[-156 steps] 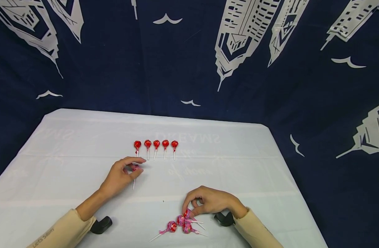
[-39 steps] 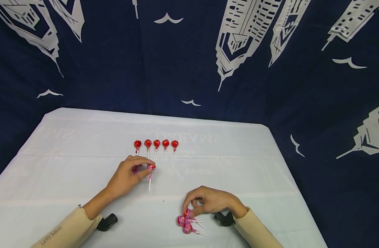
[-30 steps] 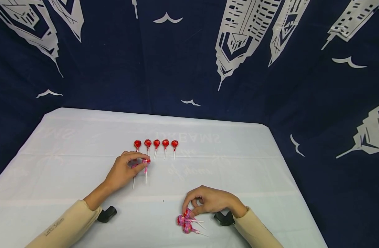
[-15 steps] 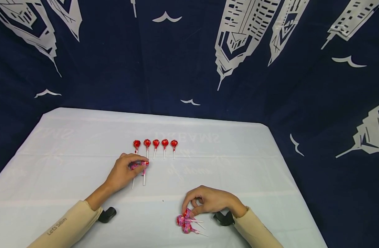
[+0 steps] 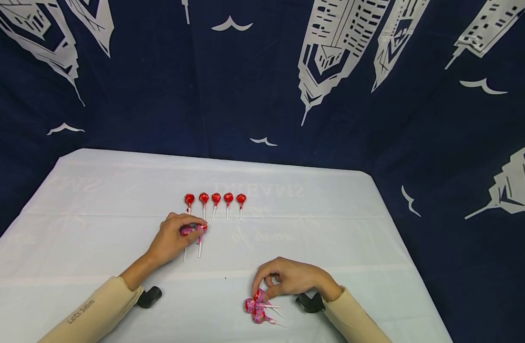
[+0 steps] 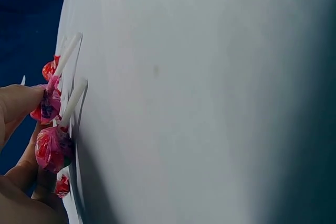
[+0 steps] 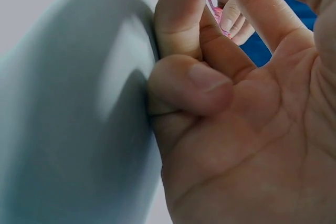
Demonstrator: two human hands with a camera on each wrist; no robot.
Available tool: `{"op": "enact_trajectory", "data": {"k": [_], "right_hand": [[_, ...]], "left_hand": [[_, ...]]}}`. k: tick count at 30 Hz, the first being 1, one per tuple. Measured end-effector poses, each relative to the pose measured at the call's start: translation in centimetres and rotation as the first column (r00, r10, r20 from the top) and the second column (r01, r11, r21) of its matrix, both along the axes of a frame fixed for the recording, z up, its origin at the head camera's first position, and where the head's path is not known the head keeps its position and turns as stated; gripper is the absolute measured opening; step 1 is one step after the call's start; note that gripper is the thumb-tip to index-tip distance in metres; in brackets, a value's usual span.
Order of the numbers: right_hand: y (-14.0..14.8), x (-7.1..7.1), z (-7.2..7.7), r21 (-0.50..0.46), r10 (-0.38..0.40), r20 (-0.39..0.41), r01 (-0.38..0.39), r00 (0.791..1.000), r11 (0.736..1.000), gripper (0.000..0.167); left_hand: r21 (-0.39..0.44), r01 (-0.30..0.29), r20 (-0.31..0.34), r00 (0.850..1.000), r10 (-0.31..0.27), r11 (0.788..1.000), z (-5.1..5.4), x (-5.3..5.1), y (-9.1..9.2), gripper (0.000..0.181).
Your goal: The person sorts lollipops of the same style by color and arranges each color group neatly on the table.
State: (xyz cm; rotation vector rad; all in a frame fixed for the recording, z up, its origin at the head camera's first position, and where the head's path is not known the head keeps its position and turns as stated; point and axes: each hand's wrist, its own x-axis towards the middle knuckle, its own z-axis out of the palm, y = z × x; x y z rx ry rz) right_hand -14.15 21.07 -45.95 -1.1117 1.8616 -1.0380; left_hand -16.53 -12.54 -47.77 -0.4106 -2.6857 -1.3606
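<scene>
In the head view, my left hand (image 5: 169, 240) pinches a pink-wrapped lollipop (image 5: 203, 227) by its head, its stick pointing toward me. Just left of it lies another pink lollipop (image 5: 186, 230), partly covered by the hand. The left wrist view shows the thumb on the pinched lollipop (image 6: 51, 103), with the other pink lollipop (image 6: 52, 148) nearer the palm. My right hand (image 5: 290, 277) holds a pink lollipop (image 5: 259, 295) between thumb and finger in a small pile. Two more lollipops (image 5: 259, 314) lie against it. My fingers hide part of it.
A row of several red lollipops (image 5: 216, 197) lies beyond my left hand, sticks toward me. They rest on a white-covered table (image 5: 331, 228). A dark blue patterned cloth (image 5: 253, 85) hangs behind it. Black straps (image 5: 149, 297) are at both wrists.
My left hand let go of the first pink lollipop, and a second from the pile now sits beside it, shifted slightly left lately. The pile has one fewer. My right hand stays put.
</scene>
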Motion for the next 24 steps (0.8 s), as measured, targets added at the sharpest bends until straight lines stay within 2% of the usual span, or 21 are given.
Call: {"op": "enact_trajectory", "data": {"k": [9, 24], "right_hand": [[0.02, -0.03, -0.09, -0.010, 0.006, -0.001, -0.006, 1.000, 1.000, 0.018], [0.03, -0.01, -0.07, -0.002, 0.002, 0.002, -0.002, 1.000, 1.000, 0.017]], "left_hand": [[-0.042, 0.015, 0.048, 0.999, -0.013, 0.999, -0.11, 0.01, 0.09, 0.023], [-0.063, 0.029, 0.029, 0.999, -0.027, 0.998, -0.20, 0.08, 0.08, 0.028]]}}
